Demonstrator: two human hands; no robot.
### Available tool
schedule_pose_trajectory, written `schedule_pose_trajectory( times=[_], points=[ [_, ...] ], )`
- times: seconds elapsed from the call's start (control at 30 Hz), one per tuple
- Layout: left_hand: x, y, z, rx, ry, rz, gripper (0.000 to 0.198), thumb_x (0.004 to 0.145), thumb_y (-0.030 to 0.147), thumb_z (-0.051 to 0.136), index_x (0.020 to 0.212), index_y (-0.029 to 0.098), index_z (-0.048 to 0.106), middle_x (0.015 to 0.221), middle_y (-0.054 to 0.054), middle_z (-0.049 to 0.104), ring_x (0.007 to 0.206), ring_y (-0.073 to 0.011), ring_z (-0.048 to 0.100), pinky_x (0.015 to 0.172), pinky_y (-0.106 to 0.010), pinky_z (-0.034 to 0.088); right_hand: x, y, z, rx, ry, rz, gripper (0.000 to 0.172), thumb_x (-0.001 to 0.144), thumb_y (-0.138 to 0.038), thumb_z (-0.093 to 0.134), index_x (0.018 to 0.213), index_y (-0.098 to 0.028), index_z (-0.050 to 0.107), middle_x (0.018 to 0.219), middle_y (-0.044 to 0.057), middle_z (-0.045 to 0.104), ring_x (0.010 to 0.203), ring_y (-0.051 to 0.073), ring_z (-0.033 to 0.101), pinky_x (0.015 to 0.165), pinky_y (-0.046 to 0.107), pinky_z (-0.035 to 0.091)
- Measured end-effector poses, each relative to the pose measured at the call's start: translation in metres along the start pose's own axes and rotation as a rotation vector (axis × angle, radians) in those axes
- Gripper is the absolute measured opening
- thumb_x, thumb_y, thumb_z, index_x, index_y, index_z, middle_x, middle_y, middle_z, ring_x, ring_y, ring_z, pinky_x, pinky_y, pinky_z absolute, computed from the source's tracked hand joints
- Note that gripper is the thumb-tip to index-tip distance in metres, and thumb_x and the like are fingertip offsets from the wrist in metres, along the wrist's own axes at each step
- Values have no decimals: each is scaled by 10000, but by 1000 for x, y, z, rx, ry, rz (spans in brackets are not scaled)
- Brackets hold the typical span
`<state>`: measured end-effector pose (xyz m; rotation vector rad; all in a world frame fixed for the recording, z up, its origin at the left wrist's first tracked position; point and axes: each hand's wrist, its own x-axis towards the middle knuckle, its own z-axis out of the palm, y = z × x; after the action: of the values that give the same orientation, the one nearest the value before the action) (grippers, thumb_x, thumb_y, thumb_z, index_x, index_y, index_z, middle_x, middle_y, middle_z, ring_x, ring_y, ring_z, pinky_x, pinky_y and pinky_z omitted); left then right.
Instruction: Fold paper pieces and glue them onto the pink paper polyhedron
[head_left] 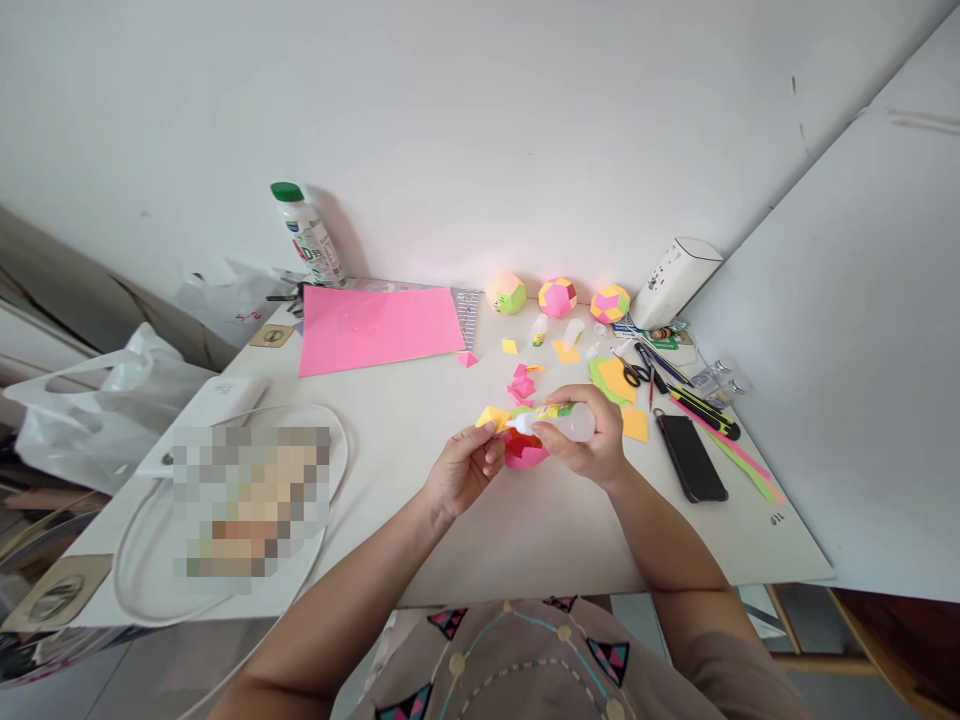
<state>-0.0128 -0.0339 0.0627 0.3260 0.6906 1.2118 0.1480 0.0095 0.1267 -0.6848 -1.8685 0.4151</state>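
My right hand [592,440] grips a small clear glue bottle [564,421] lying sideways, its white nozzle pointing left. My left hand [463,468] pinches a small yellow paper piece [492,417] right at the nozzle tip. Just below the two hands sits a partly built pink and red paper ball [525,452] on the white table [420,400]. A pile of small pink folded pieces [520,386] lies just behind the hands.
Three finished paper balls [557,296] line the back wall beside a white box [673,280]. A pink sheet [379,325], a green-capped bottle [306,235], scissors [636,372], a black phone [691,457], a cutter [705,410] and a ring-shaped lamp [330,440] lie around.
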Motion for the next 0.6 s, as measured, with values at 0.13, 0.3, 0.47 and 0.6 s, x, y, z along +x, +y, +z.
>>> schedule_pose_trajectory(
  times=[0.13,0.3,0.47,0.6],
  points=[
    [0,0,0,1,11,-3,345,687,296,745,578,154,450,454,56,393,408,-34,320,413,-172,258,1,-1,0,10,3,-31,190,727,-274,706,865,-237,581,756,0,681,653,165,646,590,297,530],
    [0,-1,-2,-12,9,-1,322,695,286,741,593,151,467,456,56,394,410,-34,317,410,-170,259,2,-2,0,3,11,-55,195,728,-271,715,867,-237,582,754,-2,684,661,165,653,597,294,536],
    [1,-1,-5,-21,-5,0,311,708,282,734,595,149,476,462,56,391,412,-34,318,407,-169,262,2,-1,0,-9,8,-34,189,731,-292,704,866,-238,584,757,5,692,665,178,661,608,312,545],
    [1,-2,-5,-30,-11,8,328,715,276,735,590,151,458,478,57,384,423,-33,322,409,-170,264,0,-1,1,18,1,-38,197,722,-286,709,867,-238,584,760,6,694,647,170,654,591,300,540]
  ],
)
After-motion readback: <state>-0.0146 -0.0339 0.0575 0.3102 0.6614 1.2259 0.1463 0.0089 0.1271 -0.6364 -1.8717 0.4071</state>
